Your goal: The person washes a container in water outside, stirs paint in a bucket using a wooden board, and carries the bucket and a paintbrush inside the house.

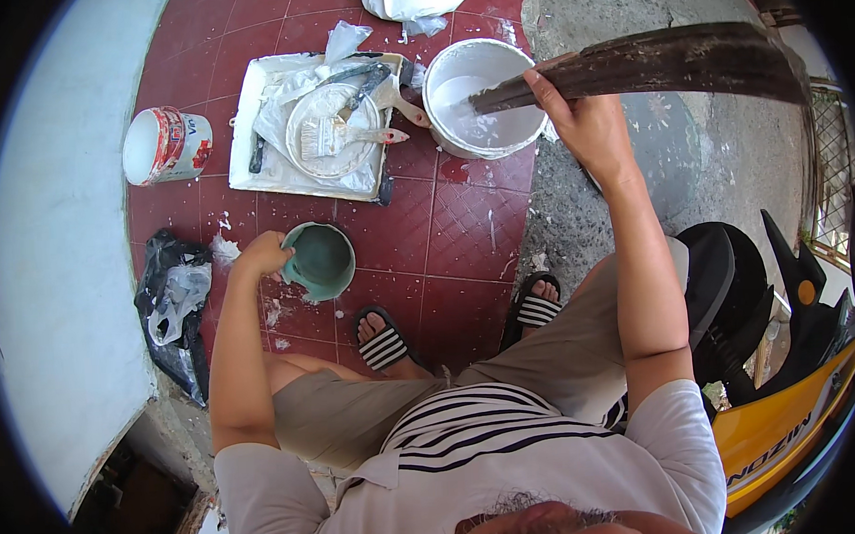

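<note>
My left hand point(265, 256) is closed on the rim of a round green plastic container point(322, 259), whose open top faces up. Its inside looks bare apart from some pale smears at the edge. In my right hand point(588, 134) is a long dark plank point(674, 59), gripped near its narrow end. That end dips into white paint in a white bucket point(489, 150), and the wide end sticks out to the right. The plank's tip is hidden in the paint. Left of the bucket, a paintbrush point(352, 136) lies across a round paint-smeared lid point(303, 163).
The lid rests on a paint-stained white tray point(240, 161) with plastic and more tools. A small red-and-white paint pail point(183, 144) lies tipped by the wall. Black and clear plastic bags point(173, 314) sit at left. A yellow-and-black motorbike point(781, 424) stands close on my right.
</note>
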{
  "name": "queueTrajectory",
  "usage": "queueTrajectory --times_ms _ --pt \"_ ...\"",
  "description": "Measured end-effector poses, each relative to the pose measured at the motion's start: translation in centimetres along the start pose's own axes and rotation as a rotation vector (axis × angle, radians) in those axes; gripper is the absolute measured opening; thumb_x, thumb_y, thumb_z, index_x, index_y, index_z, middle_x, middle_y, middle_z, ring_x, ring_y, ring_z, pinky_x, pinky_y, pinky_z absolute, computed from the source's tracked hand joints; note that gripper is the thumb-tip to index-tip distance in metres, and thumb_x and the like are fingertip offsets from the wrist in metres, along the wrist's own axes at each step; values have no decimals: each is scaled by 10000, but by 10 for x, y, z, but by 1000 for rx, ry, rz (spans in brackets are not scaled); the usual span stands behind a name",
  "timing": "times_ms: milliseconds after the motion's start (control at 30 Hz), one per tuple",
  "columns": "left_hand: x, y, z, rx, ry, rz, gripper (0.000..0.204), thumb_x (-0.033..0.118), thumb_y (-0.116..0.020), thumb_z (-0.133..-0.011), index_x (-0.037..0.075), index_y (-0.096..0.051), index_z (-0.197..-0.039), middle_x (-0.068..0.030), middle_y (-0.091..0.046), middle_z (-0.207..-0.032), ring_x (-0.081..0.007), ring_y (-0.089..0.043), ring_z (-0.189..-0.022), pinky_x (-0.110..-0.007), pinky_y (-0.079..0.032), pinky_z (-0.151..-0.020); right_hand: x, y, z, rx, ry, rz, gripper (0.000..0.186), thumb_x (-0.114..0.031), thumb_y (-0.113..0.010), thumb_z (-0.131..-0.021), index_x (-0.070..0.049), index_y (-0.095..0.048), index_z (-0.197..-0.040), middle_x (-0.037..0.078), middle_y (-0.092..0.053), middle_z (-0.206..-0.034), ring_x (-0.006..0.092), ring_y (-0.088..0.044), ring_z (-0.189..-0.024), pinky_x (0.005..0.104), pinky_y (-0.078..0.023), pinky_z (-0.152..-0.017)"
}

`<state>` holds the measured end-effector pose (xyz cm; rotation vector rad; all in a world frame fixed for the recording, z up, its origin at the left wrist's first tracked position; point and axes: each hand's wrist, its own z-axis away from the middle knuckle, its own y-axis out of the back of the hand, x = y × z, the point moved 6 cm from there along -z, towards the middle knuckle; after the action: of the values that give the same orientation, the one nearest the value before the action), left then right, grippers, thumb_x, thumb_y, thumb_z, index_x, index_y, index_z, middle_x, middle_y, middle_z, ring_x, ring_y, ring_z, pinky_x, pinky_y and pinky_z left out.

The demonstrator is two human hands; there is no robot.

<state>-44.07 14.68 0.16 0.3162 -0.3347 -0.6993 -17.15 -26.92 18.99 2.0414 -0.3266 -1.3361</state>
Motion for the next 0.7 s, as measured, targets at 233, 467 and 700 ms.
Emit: queueTrajectory --times_ms 233,467,700 --pt "1 0 1 7 6 -29 242 134 -593 -933 -43 -654 -1087 -140 -691 -819 -207 -670 -603 -343 -590 -542 1 13 -1 -4 -9 207 216 -201 -691 -880 15 -693 -879 207 -661 -776 331 -645 -683 393 -499 -599" --pt "10 2 4 20 -23 -53 243 151 -588 -939 -40 -663 -1068 -129 -691 -792 -204 -663 -587 -343 -577 -534 5 -10 5 15 -65 -144 212 -207 -694 -875 4 -695 -880 202 -663 -746 362 -655 -651 424 -503 -597" --pt "14 2 12 34 -18 -40 244 137 -560 -943 -74 -654 -1021 -164 -688 -766 -235 -679 -580 -356 -576 -536 -4 6 0 16 -23 166 232 -226 -691 -880 6 -701 -879 193 -675 -754 339 -652 -656 407 -500 -606"
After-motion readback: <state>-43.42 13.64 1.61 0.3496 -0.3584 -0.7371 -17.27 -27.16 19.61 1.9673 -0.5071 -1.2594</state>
